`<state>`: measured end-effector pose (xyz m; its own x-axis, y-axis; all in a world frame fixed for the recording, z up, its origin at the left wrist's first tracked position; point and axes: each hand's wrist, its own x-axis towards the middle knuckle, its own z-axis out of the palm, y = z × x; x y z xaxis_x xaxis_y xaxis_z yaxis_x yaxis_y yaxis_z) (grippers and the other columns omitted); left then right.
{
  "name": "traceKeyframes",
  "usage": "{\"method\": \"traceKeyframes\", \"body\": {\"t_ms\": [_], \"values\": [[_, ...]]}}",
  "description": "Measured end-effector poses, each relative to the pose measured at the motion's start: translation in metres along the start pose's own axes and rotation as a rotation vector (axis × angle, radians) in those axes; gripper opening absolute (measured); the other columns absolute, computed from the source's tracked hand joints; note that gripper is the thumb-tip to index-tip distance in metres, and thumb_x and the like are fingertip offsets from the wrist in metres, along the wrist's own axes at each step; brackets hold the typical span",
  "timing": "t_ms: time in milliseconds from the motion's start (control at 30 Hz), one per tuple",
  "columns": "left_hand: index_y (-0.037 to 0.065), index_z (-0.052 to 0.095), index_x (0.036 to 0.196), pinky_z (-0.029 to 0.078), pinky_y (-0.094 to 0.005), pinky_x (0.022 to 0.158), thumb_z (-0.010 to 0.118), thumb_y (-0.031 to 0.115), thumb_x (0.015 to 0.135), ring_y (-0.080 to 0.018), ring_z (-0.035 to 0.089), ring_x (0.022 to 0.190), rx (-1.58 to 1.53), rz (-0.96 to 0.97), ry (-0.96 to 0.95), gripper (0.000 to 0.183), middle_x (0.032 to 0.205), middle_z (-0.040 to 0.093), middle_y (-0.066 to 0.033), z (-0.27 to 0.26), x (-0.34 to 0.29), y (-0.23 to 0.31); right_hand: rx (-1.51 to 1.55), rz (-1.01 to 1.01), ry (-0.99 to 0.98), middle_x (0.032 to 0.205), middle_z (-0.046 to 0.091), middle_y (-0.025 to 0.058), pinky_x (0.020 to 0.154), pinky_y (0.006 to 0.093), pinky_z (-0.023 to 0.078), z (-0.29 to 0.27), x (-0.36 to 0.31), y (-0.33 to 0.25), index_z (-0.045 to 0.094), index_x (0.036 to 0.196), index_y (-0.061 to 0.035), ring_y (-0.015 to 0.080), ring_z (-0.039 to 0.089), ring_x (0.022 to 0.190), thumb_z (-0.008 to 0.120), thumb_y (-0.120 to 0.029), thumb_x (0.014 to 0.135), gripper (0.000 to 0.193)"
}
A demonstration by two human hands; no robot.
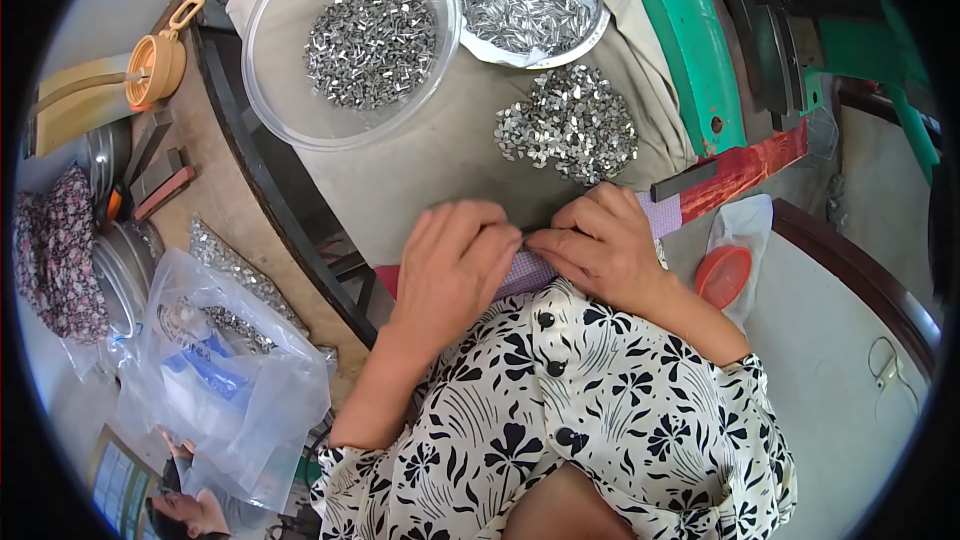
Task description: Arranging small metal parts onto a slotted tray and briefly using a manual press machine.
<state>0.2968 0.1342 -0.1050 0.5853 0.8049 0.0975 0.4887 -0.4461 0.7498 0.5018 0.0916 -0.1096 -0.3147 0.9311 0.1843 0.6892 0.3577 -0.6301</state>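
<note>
Item: small bright metal parts, being handled over a cloth-covered bench (430, 160). Left hand (452, 265) and right hand (600, 245) are meeting fingertip to fingertip at the near edge of the bench, both curled nearly closed and apparently pinching something tiny between them; the piece itself is too small to make out, so what either hand is actually gripping cannot be told. A loose heap of metal parts (570, 125) is lying on the cloth just beyond the right hand. A clear plastic bowl (280, 70) with more such parts is sitting toward the far left of the bench, and a metal basin (595, 30), lined with white plastic and full of slimmer shiny pieces, is standing at the far edge. A green machine (690, 40) is rising along the right side. Off the left edge, clear plastic bags (215, 380) are lying low down. Step in hand, by judgement: fitting or checking one piece at the fingertips. The next move is likely calling for a fine pinch and a short reach to the heap.
</note>
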Motion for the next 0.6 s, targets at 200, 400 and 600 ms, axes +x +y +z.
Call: {"method": "traceKeyframes", "body": {"t_ms": [200,400,600], "values": [[0.006,0.066,0.091,0.046,-0.0372,0.079,0.073,0.008,0.076,-0.0246,0.06,0.088,0.045,0.037,-0.016,0.017,0.097,0.061,-0.0046,0.009,-0.016,0.001,-0.064,0.104,0.124,0.082,0.06,-0.0005,0.072,0.0351,0.04,-0.014,0.015,0.015,0.077,0.089,-0.0142,0.0216,0.055,0.079,0.081,-0.011,0.069,0.021],[0.007,0.066,0.091,0.045,-0.0376,0.077,0.073,0.009,0.077,-0.0237,0.059,0.089,0.065,-0.022,0.004,0.016,0.098,0.062,-0.0037,0.014,-0.017,0.003,-0.235,-0.035,0.0,0.089,0.06,0.0003,0.074,0.0362,0.042,-0.016,0.044,0.021,0.073,0.086,-0.0113,0.0227,0.056,0.087,0.078,-0.01,0.069,0.018],[0.007,0.065,0.098,0.045,-0.0387,0.076,0.075,0.01,0.077,-0.0257,0.059,0.09,0.009,-0.033,0.014,0.023,0.103,0.061,-0.0052,0.015,-0.02,-0.001,-0.328,-0.177,-0.163,0.095,0.06,0.0006,0.08,0.0371,0.044,-0.022,0.062,0.021,0.069,0.083,-0.0091,0.022,0.055,0.093,0.076,-0.015,0.069,0.017]]}}
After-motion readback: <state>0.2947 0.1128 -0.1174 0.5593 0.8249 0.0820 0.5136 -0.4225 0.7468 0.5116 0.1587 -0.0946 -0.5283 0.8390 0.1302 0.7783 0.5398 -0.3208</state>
